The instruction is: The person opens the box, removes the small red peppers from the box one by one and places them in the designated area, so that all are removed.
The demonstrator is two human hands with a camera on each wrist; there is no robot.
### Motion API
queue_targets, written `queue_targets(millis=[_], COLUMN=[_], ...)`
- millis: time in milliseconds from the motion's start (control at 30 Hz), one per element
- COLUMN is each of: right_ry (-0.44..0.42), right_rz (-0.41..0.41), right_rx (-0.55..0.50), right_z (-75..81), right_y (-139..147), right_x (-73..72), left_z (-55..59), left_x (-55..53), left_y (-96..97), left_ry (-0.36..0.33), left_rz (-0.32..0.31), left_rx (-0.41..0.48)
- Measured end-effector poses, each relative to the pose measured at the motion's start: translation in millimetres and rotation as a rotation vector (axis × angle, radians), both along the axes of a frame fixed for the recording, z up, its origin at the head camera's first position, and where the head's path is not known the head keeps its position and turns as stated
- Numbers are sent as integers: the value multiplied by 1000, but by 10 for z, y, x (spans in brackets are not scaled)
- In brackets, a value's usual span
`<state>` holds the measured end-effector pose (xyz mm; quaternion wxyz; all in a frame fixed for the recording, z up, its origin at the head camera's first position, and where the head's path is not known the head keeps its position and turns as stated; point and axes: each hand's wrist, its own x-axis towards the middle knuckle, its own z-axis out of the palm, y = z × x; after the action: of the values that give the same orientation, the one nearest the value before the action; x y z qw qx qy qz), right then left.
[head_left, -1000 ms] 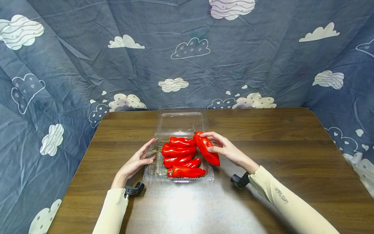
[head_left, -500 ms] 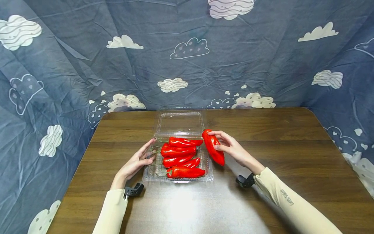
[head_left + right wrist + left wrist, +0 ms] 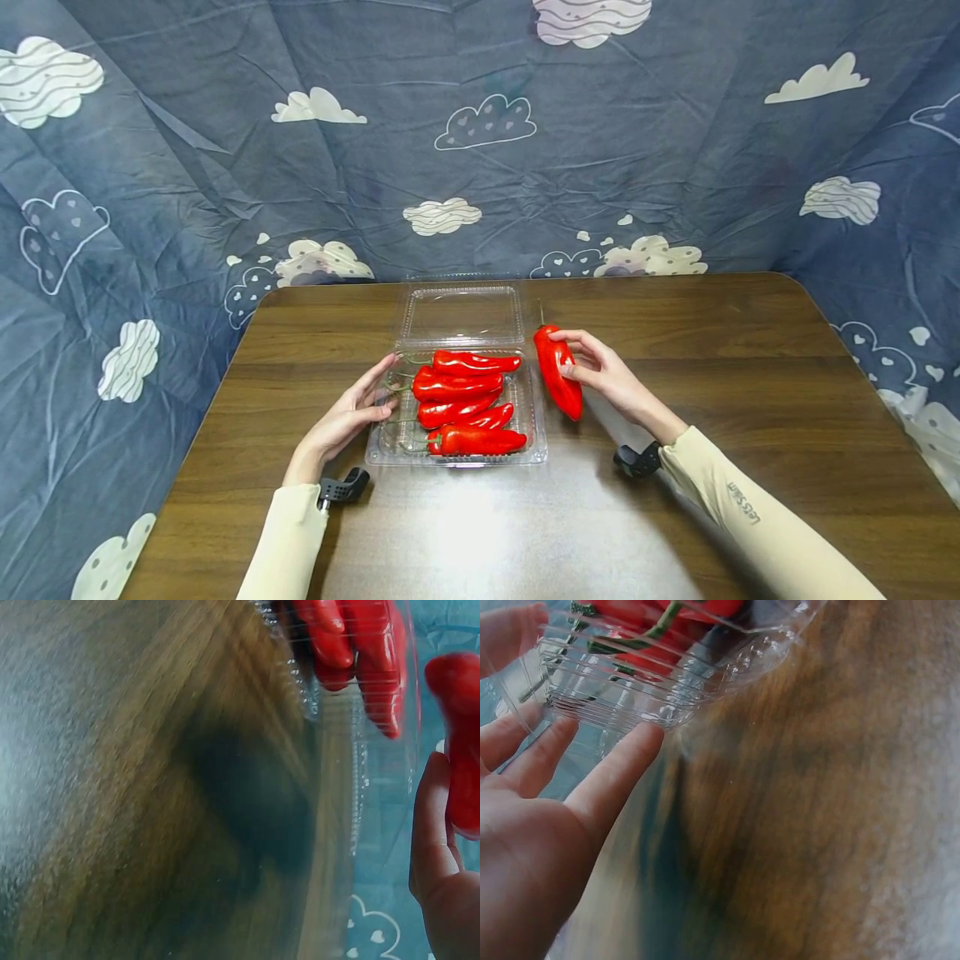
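Near the middle of the table, a clear plastic clamshell container [image 3: 375, 454] stands with its lid [image 3: 461, 312] folded back. Several glossy red peppers [image 3: 468, 442] with green stems lie crosswise in its base. My left hand [image 3: 341, 429] rests along the container's left side, fingers straight, thumb over the rim. In the left wrist view, its fingertips [image 3: 649, 739] touch the ribbed plastic wall. My right hand [image 3: 611, 379] grips another red pepper [image 3: 557, 375] between thumb and fingers, just right of the container. That pepper's stem points away from me.
The brown wooden table [image 3: 712, 350] reaches back to a dark blue cloth [image 3: 637, 150] printed with clouds. A dark band with a black wrist camera sits on each wrist, the right one [image 3: 637, 460] low over the table.
My right hand has carried its pepper rightward from over the container's right edge to beside it, and the pepper now stands more upright in view. The left hand stays at the container.
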<state>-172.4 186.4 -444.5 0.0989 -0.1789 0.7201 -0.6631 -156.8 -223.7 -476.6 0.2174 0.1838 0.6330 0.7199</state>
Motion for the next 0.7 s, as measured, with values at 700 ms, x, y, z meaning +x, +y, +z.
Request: queue_targets(millis=[700], right_ry=[-27], right_rz=[-137], right_rx=[38], right_z=[-153], right_y=[177], right_x=[-66], left_z=[-20], left_x=[-12], left_y=[-5], left_ry=[2], left_rz=[6], left_rx=[1])
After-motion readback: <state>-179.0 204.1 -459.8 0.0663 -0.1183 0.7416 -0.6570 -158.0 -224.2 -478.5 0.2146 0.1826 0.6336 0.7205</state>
